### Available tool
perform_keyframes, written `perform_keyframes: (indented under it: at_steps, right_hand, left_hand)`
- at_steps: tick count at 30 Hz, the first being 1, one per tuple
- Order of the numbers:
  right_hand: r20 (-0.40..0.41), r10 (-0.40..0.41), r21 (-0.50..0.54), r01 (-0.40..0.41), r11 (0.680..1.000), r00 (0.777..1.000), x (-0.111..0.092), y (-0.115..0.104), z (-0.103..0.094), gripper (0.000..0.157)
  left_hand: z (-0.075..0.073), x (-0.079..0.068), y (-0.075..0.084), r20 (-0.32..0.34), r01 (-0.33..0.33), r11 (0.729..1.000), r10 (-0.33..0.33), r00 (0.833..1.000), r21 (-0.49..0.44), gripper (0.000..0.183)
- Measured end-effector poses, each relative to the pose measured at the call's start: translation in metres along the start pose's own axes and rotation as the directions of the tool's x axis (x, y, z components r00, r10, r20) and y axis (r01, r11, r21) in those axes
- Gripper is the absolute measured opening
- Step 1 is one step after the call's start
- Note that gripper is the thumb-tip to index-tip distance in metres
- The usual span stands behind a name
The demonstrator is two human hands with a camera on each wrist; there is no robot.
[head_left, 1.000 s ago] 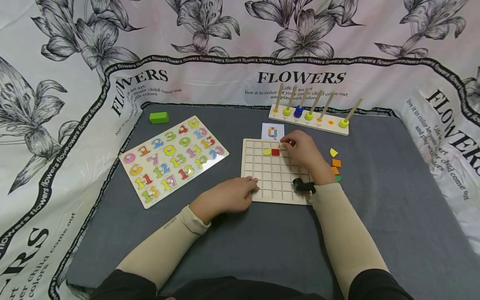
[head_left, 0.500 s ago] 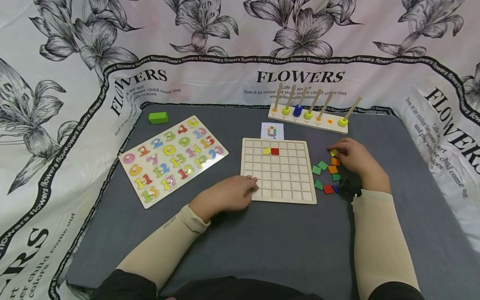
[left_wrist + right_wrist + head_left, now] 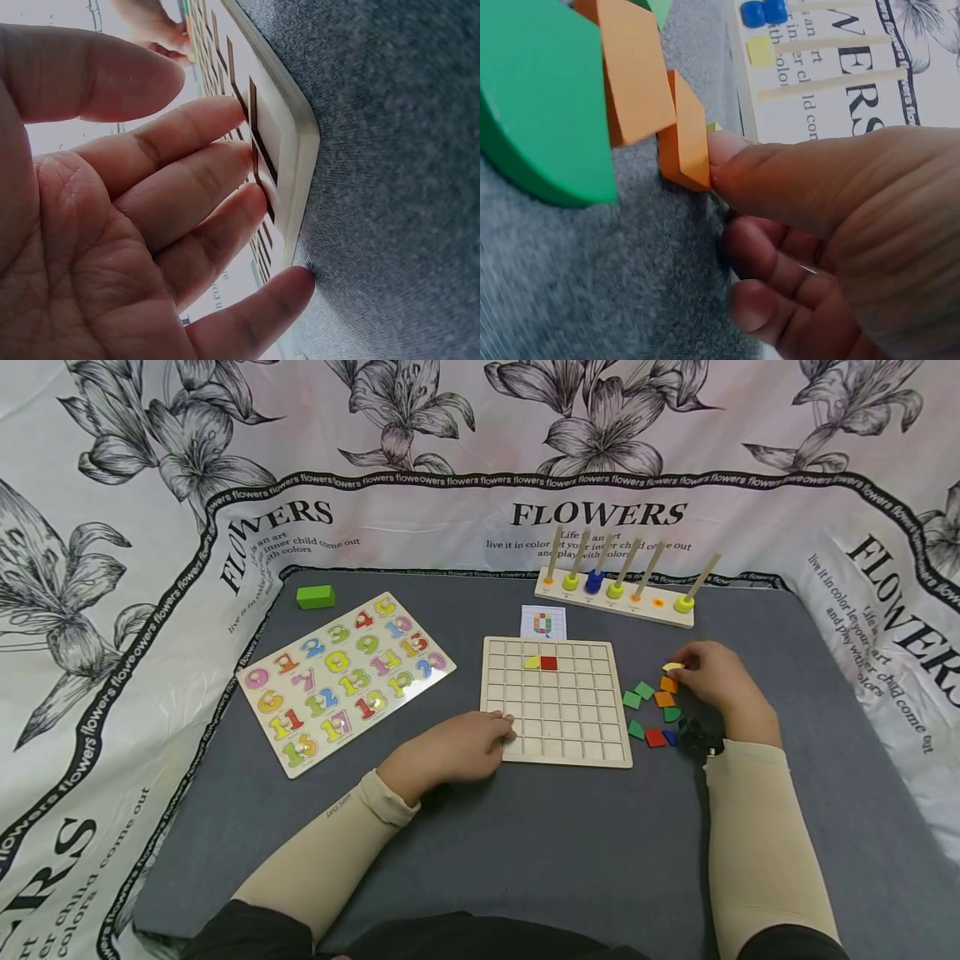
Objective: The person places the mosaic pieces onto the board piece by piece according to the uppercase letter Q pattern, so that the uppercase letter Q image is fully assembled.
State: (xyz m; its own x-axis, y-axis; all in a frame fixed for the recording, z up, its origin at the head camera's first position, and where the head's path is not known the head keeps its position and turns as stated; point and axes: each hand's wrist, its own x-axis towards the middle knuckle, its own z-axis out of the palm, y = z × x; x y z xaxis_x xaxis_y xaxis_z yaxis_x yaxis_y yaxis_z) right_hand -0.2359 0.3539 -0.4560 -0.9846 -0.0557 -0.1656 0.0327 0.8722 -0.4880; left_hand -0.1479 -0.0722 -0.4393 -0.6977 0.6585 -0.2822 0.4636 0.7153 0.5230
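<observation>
My right hand pinches a yellow piece between thumb and fingers, at the far end of a loose group of pieces. In the right wrist view only slivers of that yellow piece show past the thumb, beside an orange piece. A wooden grid board lies in front of me. One yellow piece and a red square sit side by side in its upper cells. My left hand rests at the board's near left edge, its fingertips touching the wood, fingers slightly bent.
Several green, orange, red and blue pieces lie right of the board. A pattern card is behind it. Further back stands a peg rack with rings. At left are a number puzzle and a green block.
My right hand has left the board's upper right and moved right to the loose pieces, where it has taken hold of the yellow one. My left hand has stayed put.
</observation>
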Motion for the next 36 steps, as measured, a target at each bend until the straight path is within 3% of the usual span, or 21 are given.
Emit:
perform_keyframes:
  at_steps: [6, 11, 16, 19, 24, 36]
  right_hand:
    - [-0.125, 0.006, 0.041, -0.001, 0.999, 0.992, -0.005, -0.011, -0.001, 0.025]
    - [-0.202, -0.009, 0.181, 0.047, 0.982, 0.979, -0.001, -0.058, 0.012, 0.023]
    - [-0.147, -0.052, 0.343, 0.1, 0.934, 0.988, 0.011, -0.107, 0.043, 0.025]
    - [-0.099, -0.026, 0.394, 0.063, 0.917, 0.995, 0.017, -0.123, 0.059, 0.022]
    - [-0.093, 0.022, 0.353, 0.012, 0.936, 0.995, 0.019, -0.13, 0.074, 0.017]
    - [-0.077, -0.014, 0.263, 0.033, 0.964, 0.997, 0.017, -0.127, 0.082, 0.021]
  left_hand:
    - [0.0, 0.0, 0.0, -0.004, 0.006, 1.0, -0.006, 1.0, -0.018, 0.046]
    - [0.0, -0.001, -0.001, -0.001, 0.006, 1.0, -0.006, 1.0, -0.025, 0.046]
    - [-0.002, -0.002, -0.002, -0.001, 0.005, 1.0, -0.005, 1.0, -0.03, 0.046]
    - [-0.002, -0.001, -0.002, 0.002, -0.001, 1.0, 0.001, 1.0, -0.028, 0.045]
    - [-0.002, 0.001, -0.001, 0.009, -0.014, 1.0, 0.014, 1.0, -0.014, 0.045]
    - [-0.003, 0.001, -0.001, 0.002, -0.011, 1.0, 0.011, 1.0, -0.023, 0.044]
